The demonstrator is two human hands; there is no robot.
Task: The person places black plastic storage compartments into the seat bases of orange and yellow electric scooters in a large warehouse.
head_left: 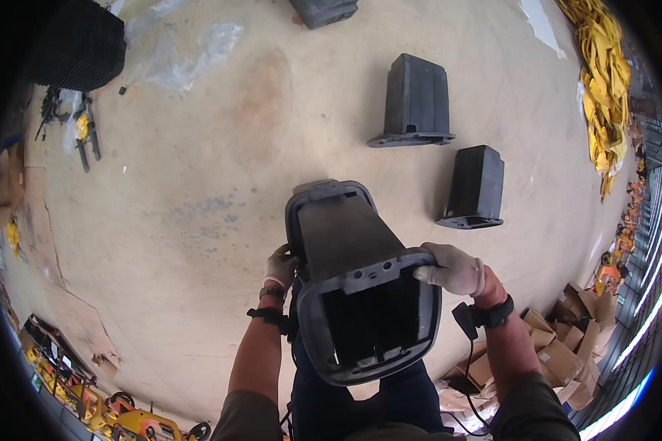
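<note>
- Two gloved hands, set apart, grip a dark plastic housing (338, 279) held in front of the person's legs, its wide opening facing up toward the head.
- The left hand (279, 266) is clamped on the housing's left side, partway along; some fingers are hidden.
- The right hand (452, 270) is clamped on the upper right corner of the near rim, thumb over its front and fingers behind.
- Another rim shows at the far end; whether it belongs to a separate piece I cannot tell.
- Black straps circle both wrists; a dark cable (469, 360) hangs near the right one.
- Beyond the right hand, two similar dark housings stand apart on the pale floor (198, 162): the nearer one (478, 184) and the farther one (418, 95).
- Another dark piece (325, 10) is cut off by the top edge.
- Clear plastic sheeting (191, 59) lies at upper left, beside a black ribbed stack (81, 44).
- Yellow material (603, 81) is heaped at upper right; cardboard boxes (566, 353) pile up at lower right.
- Yellow machines (136, 422) line the lower left.
</note>
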